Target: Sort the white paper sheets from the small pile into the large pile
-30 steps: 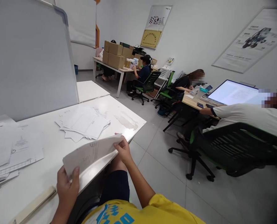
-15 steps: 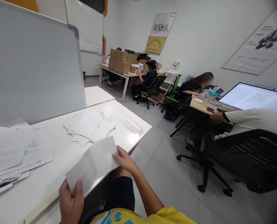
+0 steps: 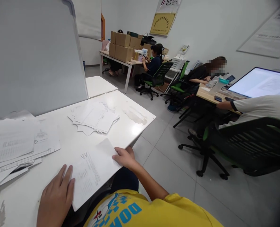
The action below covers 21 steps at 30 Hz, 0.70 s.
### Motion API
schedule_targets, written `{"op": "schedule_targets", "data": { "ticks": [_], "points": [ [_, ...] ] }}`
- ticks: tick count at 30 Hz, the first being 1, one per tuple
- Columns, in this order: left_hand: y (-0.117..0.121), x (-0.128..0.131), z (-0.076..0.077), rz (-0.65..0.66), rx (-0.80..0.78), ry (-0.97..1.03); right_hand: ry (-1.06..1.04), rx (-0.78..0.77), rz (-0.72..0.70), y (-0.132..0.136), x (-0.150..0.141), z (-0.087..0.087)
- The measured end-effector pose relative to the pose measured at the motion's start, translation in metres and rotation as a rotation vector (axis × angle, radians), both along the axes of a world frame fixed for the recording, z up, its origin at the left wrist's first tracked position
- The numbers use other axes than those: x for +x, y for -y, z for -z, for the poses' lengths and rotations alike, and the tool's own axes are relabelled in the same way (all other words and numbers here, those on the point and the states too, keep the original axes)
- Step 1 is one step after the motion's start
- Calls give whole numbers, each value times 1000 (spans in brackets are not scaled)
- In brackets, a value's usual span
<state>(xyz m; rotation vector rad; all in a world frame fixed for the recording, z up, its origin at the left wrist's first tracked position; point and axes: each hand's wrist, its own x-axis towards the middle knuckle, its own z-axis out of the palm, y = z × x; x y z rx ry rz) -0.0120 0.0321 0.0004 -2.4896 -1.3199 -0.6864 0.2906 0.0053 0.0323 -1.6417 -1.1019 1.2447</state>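
A printed sheet of paper (image 3: 92, 171) with a round stamp lies at the front edge of the white table, its near corner jutting past the edge. My right hand (image 3: 124, 157) pinches the sheet's right side between thumb and fingers. Beside the left side of the paper, my left hand (image 3: 57, 195) rests with fingers stretched out, its thumb at the paper's edge. Farther back is a loose pile of papers (image 3: 94, 116). A larger stack of printed papers (image 3: 12, 142) spreads at the left.
A grey-white board (image 3: 33, 60) stands along the table's (image 3: 140, 110) back left. On my right a person in a white shirt (image 3: 262, 107) sits in a black office chair (image 3: 253, 142) before a monitor (image 3: 260, 82). Cardboard boxes (image 3: 123, 50) and other seated people are farther off.
The sheet, held up at a tilt by both hands before, is now lowered onto the table edge. My left hand has let go and flattened beside it. The view has tipped downward.
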Motion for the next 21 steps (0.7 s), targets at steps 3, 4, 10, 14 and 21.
{"op": "schedule_targets", "data": {
  "ticks": [3,4,10,14,21],
  "points": [
    [-2,-2,1,45,30,-28,101,-36,39,4,5,-10],
    [-2,-2,2,54,35,-39,120,-47,47,4,7,-12],
    [-1,5,5,36,51,-55,221,-51,18,5,13,0],
    [-5,2,8,91,87,-49,160,-47,39,5,16,10],
    [-9,-11,19,107,7,-109,-40,-70,80,4,20,12]
  ]
}}
